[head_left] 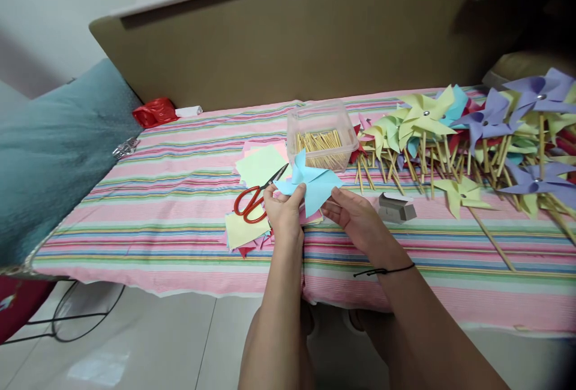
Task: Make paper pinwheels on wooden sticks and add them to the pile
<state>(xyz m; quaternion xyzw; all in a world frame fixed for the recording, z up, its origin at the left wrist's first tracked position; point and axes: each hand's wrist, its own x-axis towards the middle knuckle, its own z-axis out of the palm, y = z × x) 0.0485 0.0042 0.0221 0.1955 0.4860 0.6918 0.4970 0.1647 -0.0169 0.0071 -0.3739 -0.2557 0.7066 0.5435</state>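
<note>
Pinwheel [317, 187], blue, in left grip [285, 215], right grip [357, 217] at blade edge

The blue pinwheel [316, 191] looks matt paper, the box [347, 127] smooth plastic

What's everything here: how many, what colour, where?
Blue pinwheel: one, light blue, centre
Paper pieces: many, mixed colours, centre left
Scissors: one, red handles, on paper pieces
Tub: one, clear, behind blue pinwheel
Sticks: many, tan, inside tub
Other pinwheels: many, mixed colours, right
Small box: one, grey, centre right
Red bundle: one, red, back left
White item: one, white, beside red bundle
Striped cloth: one, multicoloured, underneath
Teal fabric: one, teal, left
Brown board: one, brown, back
Floor: one, pale, bottom
Left hand: one, holding blue pinwheel
Right hand: one, at pinwheel's edge
</note>
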